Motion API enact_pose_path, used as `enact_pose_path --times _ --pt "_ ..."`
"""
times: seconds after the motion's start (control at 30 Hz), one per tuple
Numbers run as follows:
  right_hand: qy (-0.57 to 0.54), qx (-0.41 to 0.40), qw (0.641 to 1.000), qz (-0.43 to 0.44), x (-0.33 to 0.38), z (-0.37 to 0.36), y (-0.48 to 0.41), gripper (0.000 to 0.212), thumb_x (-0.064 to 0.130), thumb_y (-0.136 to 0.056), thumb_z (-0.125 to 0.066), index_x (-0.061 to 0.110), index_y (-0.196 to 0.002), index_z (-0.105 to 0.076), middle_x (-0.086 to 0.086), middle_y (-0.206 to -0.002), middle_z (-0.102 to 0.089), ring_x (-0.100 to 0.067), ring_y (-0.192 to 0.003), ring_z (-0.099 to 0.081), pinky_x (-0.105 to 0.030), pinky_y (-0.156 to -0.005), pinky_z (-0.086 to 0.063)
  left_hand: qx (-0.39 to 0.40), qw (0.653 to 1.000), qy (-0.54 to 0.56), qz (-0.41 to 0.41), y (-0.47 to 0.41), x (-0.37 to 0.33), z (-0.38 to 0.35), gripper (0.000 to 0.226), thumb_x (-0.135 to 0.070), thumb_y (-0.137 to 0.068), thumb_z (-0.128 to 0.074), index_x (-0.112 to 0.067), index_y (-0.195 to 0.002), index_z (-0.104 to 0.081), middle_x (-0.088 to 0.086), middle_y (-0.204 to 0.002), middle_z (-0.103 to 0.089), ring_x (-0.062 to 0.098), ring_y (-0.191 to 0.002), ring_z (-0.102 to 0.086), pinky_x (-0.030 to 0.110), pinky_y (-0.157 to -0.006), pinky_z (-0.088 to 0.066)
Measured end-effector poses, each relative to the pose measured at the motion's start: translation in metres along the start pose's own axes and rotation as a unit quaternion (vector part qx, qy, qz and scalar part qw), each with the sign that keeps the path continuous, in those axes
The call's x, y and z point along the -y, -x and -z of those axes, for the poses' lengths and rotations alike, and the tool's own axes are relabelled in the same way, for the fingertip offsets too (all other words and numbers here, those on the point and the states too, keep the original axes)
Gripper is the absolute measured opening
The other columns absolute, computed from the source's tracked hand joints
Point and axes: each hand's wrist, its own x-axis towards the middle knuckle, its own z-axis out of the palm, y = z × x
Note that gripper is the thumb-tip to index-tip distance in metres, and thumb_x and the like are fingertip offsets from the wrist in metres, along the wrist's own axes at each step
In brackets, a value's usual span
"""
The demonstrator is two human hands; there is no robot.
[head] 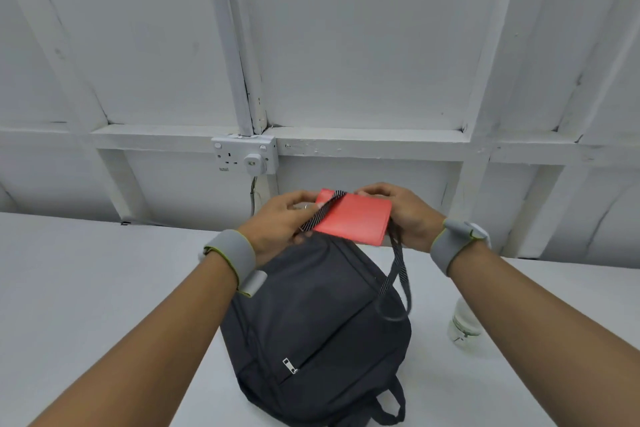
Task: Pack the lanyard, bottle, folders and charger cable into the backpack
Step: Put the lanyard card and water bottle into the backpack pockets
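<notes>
Left hand (277,224) and right hand (407,215) pinch the lanyard (353,218) by opposite ends (red holder's long axis left-right, strap dangling right) over the backpack (311,315); bottle (464,326) on the surface (86,270).

The backpack (318,322) lies on the table (86,288). Right of the backpack sits the bottle (464,326) (a forearm partly covers it). The lanyard (353,218) is above its far end, and a wall socket (244,154) is behind it.
</notes>
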Motion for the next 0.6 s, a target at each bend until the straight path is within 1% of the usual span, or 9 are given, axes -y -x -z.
enact_pose_path --times 0.07,0.17,0.23,0.27,0.33,0.37,0.47,0.53,0.6 --pt "-0.02 0.035 0.999 -0.025 -0.011 -0.007 0.0 0.016 0.009 -0.093 -0.051 0.017 -0.083 -0.059 -0.002 -0.068 -0.046 -0.014 -0.057 -0.031 -0.025 -0.052 -0.029 -0.015 0.997 0.071 -0.005 -0.001 -0.007 -0.003 0.01 -0.011 -0.099 -0.052 -0.011 -0.104 -0.061 0.001 -0.062 -0.056 0.008 -0.047 -0.05 0.018 -0.045 -0.038" --pt "-0.022 0.079 0.995 -0.052 -0.026 -0.029 0.01 0.015 0.022 -0.1 -0.052 0.014 -0.102 -0.065 0.003 -0.064 -0.047 -0.008 -0.046 -0.027 -0.021 -0.044 -0.026 -0.121 0.988 0.097 -0.021 -0.008 -0.013 -0.011 0.002 -0.013 -0.099 -0.055 -0.012 -0.097 -0.055 0.006 -0.073 -0.058 0.011 -0.053 -0.055 0.022 -0.046 -0.039" --pt "0.002 0.114 0.991 -0.068 -0.031 -0.041 0.014 0.02 0.023 -0.101 -0.05 0.013 -0.111 -0.064 0.002 -0.066 -0.045 -0.008 -0.045 -0.029 -0.022 -0.044 -0.029 -0.212 0.976 -0.008 -0.046 -0.018 -0.007 -0.011 0.01 -0.02 -0.097 -0.058 -0.016 -0.092 -0.051 0.007 -0.08 -0.061 0.018 -0.064 -0.059 0.023 -0.051 -0.045" --pt "0.032 0.132 0.988 -0.073 -0.03 -0.046 0.018 0.02 0.021 -0.102 -0.048 0.012 -0.113 -0.062 0.001 -0.067 -0.046 -0.008 -0.045 -0.031 -0.022 -0.045 -0.032 -0.243 0.964 -0.082 -0.065 -0.02 -0.002 -0.009 0.013 -0.023 -0.096 -0.06 -0.016 -0.092 -0.049 0.007 -0.083 -0.062 0.022 -0.071 -0.061 0.026 -0.058 -0.047" --pt "0.108 0.17 0.976 -0.08 -0.026 -0.053 0.023 0.02 0.016 -0.102 -0.047 0.01 -0.114 -0.061 0.001 -0.068 -0.051 -0.009 -0.046 -0.038 -0.025 -0.047 -0.037 -0.286 0.931 -0.203 -0.098 -0.022 0.009 0.0 0.016 -0.026 -0.095 -0.059 -0.015 -0.095 -0.047 0.003 -0.086 -0.06 0.025 -0.08 -0.06 0.032 -0.071 -0.045" --pt "0.144 0.186 0.969 -0.08 -0.022 -0.055 0.025 0.02 0.016 -0.102 -0.047 0.01 -0.113 -0.062 0.002 -0.068 -0.055 -0.009 -0.047 -0.041 -0.026 -0.048 -0.038 -0.294 0.915 -0.254 -0.111 -0.021 0.016 0.005 0.015 -0.025 -0.095 -0.058 -0.015 -0.096 -0.047 0.002 -0.086 -0.06 0.026 -0.08 -0.059 0.032 -0.071 -0.043" --pt "0.204 0.163 0.964 -0.057 -0.012 -0.052 0.025 0.019 0.017 -0.102 -0.047 0.012 -0.093 -0.063 0.007 -0.059 -0.058 -0.006 -0.043 -0.043 -0.025 -0.048 -0.036 -0.236 0.882 -0.393 -0.111 -0.016 0.041 0.016 0.013 -0.024 -0.097 -0.053 -0.016 -0.107 -0.054 0.008 -0.092 -0.068 0.03 -0.083 -0.063 0.034 -0.071 -0.048" --pt "0.224 0.112 0.968 -0.033 -0.006 -0.044 0.018 0.025 0.018 -0.101 -0.048 0.011 -0.079 -0.056 -0.004 -0.063 -0.055 -0.008 -0.04 -0.041 -0.025 -0.046 -0.035 -0.172 0.886 -0.423 -0.077 -0.008 0.05 0.018 0.023 -0.027 -0.099 -0.052 -0.02 -0.12 -0.058 0.007 -0.103 -0.07 0.026 -0.088 -0.063 0.029 -0.075 -0.048" --pt "0.225 0.062 0.972 -0.023 -0.006 -0.031 0.011 0.022 0.019 -0.101 -0.05 0.012 -0.082 -0.059 -0.007 -0.069 -0.054 -0.009 -0.041 -0.042 -0.025 -0.046 -0.036 -0.12 0.903 -0.408 -0.066 -0.002 0.053 0.018 0.033 -0.03 -0.099 -0.052 -0.021 -0.13 -0.058 0.004 -0.114 -0.068 0.018 -0.095 -0.061 0.026 -0.082 -0.048"
